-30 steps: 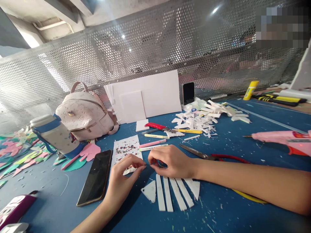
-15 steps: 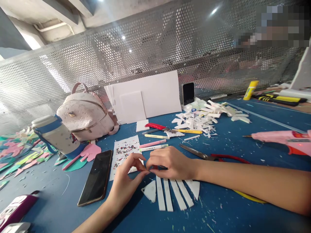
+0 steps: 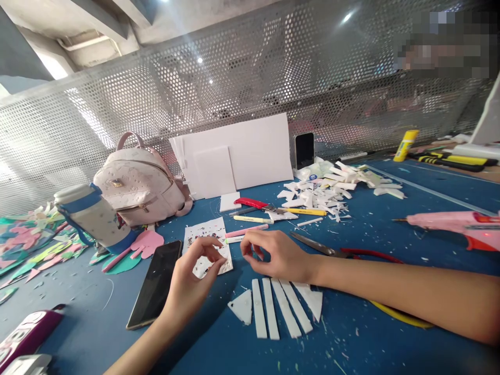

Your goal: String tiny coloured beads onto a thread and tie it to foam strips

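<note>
My left hand (image 3: pixel 199 273) is over the sheet of paper (image 3: pixel 213 227) with tiny dark and coloured bits on it. Its thumb and forefinger come together in a pinch; whatever is between them is too small to make out. A short gap away, my right hand (image 3: pixel 279 255) also has its fingertips drawn together, and I cannot see anything clearly in them. Below the right hand lie several white foam strips (image 3: pixel 259 312) fanned side by side. A white triangle (image 3: pixel 241 307) with a dark dot sits at their left, and another white triangular piece (image 3: pixel 312 302) at their right.
A black phone (image 3: pixel 154 284) lies left of my left hand. Beyond are markers (image 3: pixel 248 230), a red cutter (image 3: pixel 250 203), scissors (image 3: pixel 312 244) and white scraps (image 3: pixel 324 190). A pink glue gun (image 3: pixel 449 223) is at right; a bottle (image 3: pixel 94 219) and backpack (image 3: pixel 136 182) stand left.
My hands were touching at the fingertips over the top of the strips. They have now come apart, the left one moving left over the paper, the right one slightly up and right.
</note>
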Demonstrator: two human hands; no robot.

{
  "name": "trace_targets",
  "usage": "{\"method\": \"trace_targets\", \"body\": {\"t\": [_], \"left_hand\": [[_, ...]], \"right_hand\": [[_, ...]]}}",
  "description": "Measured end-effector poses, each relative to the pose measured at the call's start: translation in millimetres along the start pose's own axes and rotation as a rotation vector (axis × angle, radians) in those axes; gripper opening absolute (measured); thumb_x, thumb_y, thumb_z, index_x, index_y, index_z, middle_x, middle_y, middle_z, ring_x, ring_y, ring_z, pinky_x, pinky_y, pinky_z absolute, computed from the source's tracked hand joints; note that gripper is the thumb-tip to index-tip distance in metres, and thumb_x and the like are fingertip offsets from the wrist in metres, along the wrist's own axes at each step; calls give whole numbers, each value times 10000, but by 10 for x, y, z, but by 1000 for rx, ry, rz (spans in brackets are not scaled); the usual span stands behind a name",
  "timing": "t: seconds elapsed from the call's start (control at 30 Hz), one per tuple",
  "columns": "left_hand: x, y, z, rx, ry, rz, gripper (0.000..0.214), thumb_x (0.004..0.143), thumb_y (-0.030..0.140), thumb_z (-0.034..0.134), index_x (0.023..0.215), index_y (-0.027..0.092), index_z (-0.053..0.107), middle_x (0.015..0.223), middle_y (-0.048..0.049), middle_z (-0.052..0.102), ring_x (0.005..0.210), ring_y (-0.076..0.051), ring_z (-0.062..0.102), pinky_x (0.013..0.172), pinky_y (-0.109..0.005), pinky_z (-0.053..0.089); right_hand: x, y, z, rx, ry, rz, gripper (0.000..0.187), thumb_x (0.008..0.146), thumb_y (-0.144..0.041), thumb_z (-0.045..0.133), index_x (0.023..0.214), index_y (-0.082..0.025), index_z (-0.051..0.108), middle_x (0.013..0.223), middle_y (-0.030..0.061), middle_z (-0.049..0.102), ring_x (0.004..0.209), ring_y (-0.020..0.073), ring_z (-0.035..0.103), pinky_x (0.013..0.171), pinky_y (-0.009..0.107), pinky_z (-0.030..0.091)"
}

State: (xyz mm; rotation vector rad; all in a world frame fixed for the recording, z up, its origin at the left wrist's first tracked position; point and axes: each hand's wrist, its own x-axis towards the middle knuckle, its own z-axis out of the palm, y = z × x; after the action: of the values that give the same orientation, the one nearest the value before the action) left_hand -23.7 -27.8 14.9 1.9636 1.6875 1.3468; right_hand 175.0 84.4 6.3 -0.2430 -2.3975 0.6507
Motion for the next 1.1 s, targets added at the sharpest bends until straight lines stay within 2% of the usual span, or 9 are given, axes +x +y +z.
{"method": "trace_targets", "body": {"t": [0.13,0.27,0.4,0.5,0.67,0.8,0.97,1.1], "left_hand": [[70,-56,-77,178,-50,14,101,931,195,521,1014,228,570,887,-15,634,799,-175,599,755,-286,473],[120,-215,-78,406,-163,20,125,925,207,518,965,246,629,969,-33,669,930,-233,612,803,-333,455],[140,-356,-46,437,-203,17,117,885,196,563,899,254,663,912,-26,671,887,-245,614,785,-348,452],[159,-385,-27,425,-200,14,111,876,187,562,857,245,655,877,-23,659,866,-240,608,767,-341,448],[189,-327,-13,343,-160,7,110,849,154,579,792,227,639,839,-18,651,825,-226,602,756,-340,442],[149,-217,-4,198,-70,-12,100,881,162,550,841,210,628,891,-31,664,843,-200,615,778,-324,470],[58,-100,46,-23,-23,-85,77,884,202,577,817,186,611,794,-24,679,742,-162,654,690,-266,534],[22,-65,85,-242,-22,-191,44,829,185,655,785,182,660,782,-14,690,756,-147,657,715,-241,535]], "right_hand": [[10,-12,-14,88,0,92,27,896,-171,543,913,-187,556,890,13,623,644,101,504,628,249,425],[19,-2,-9,149,0,122,30,923,-190,532,904,-188,556,810,6,604,645,111,506,604,248,418],[19,25,2,194,-7,137,31,925,-172,531,909,-181,557,812,4,598,609,97,500,580,245,409],[14,34,9,201,-8,136,28,917,-160,539,905,-178,556,805,-2,589,602,92,495,584,244,411],[12,23,11,196,-4,127,38,904,-141,544,892,-175,557,816,-3,584,614,91,486,589,241,412],[19,2,-2,193,7,119,41,901,-136,544,902,-173,560,813,-7,579,616,89,483,574,232,409],[22,-41,-16,204,72,84,32,904,-144,541,895,-173,551,797,-9,576,645,94,496,568,222,409],[1,-57,-15,173,100,26,35,894,-155,560,862,-169,555,791,-5,587,634,93,497,576,226,414]]}}
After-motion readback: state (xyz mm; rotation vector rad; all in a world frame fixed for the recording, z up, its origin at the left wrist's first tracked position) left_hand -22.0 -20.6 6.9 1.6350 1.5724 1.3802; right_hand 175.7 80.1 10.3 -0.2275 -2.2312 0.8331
